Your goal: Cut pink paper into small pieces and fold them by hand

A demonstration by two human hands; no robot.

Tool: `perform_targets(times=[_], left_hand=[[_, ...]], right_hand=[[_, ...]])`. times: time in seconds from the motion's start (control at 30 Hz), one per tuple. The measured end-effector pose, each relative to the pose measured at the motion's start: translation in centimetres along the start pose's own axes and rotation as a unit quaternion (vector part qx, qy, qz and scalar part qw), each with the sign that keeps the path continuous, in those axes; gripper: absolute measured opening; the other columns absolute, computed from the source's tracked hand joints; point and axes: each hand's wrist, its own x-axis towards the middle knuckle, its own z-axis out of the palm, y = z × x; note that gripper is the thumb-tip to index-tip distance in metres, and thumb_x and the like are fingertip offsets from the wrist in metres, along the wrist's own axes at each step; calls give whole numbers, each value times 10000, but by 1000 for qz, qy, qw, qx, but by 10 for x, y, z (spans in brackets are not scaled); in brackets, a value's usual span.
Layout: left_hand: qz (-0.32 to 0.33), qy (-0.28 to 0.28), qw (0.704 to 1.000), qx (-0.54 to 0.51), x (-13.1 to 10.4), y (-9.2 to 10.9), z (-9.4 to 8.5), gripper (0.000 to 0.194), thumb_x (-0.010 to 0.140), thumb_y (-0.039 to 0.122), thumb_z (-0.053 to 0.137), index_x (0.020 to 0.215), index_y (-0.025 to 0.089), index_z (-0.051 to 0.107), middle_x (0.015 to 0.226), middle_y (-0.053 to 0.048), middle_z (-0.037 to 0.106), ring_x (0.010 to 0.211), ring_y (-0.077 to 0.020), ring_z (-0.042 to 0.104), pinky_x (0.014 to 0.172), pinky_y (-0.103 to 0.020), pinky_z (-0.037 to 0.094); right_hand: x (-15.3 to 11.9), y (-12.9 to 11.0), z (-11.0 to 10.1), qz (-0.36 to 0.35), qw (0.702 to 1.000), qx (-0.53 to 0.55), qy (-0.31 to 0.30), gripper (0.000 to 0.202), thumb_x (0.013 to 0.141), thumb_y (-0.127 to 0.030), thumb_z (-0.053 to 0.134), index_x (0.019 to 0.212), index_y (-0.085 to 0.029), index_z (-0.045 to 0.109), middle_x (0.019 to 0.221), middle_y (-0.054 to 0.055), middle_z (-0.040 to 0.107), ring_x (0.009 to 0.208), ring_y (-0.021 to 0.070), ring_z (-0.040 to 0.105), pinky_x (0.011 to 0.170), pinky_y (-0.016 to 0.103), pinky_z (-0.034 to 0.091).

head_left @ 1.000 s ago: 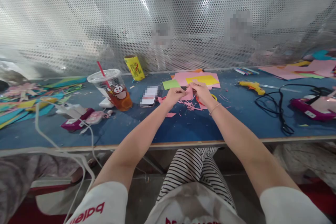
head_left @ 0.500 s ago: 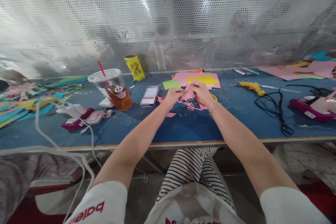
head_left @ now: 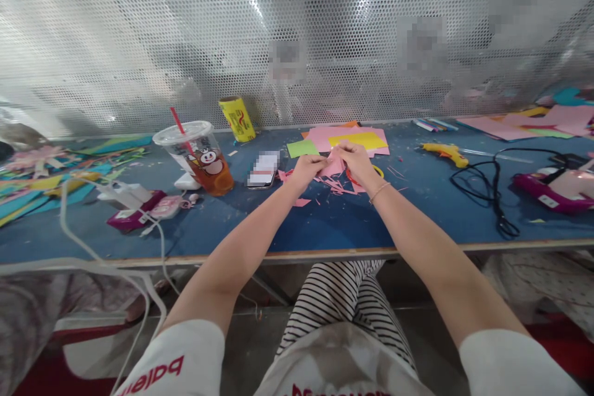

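Two hands pinch a small pink paper piece [head_left: 333,164] over the blue table [head_left: 343,229]

The piece sits between the left hand [head_left: 309,171] and right hand [head_left: 355,161], fingers of both nearly closed on its edges; relative to it, pink scraps [head_left: 335,185] lie just below, the yellow sheet [head_left: 359,141] behind, the phone [head_left: 263,170] to the left

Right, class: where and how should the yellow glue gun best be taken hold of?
I'd grip the glue gun by its handle, coming from the near edge of the table: the handle slants that way, while the nozzle points left.
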Motion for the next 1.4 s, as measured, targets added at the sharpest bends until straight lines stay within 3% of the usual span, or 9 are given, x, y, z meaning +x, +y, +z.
perform_targets(times=[0.47,0.67,0.87,1.13,1.4], left_hand=[[4,-5,1000,5,-1,3,0,396,607,526,673,548,139,610,490,32,375,490,-61,297,490,-241,242],[1,-4,1000,7,-1,2,0,414,595,543,675,550,137,611,486,33,379,488,-59,298,485,-237,244],[-3,1,1000,-2,-2,6,2,378,598,511,685,567,138,629,495,30,401,490,-61,300,486,-238,238],[2,6,1000,16,-4,10,4,370,610,501,678,558,139,629,492,27,416,498,-69,318,505,-246,237],[12,6,1000,5,-2,0,0,350,628,466,676,528,144,584,486,41,362,486,-59,278,493,-246,209]], right_hand=[[0,-4,1,9,999,-26,24,210,646,-391,642,620,-185,612,634,-12,560,662,128,504,685,275,402],[-1,-6,2,8,1000,-13,6,229,652,-410,640,644,-183,611,646,-9,569,669,128,513,681,272,415],[3,4,1,16,997,-9,74,251,636,-441,656,662,-192,629,695,9,606,741,154,557,674,278,431],[5,8,3,10,995,8,100,249,628,-408,674,581,-187,571,630,-19,535,663,123,500,686,268,413],[-1,-1,3,40,996,-75,-25,289,659,-429,641,554,-181,538,565,-27,494,606,115,455,593,260,354]])
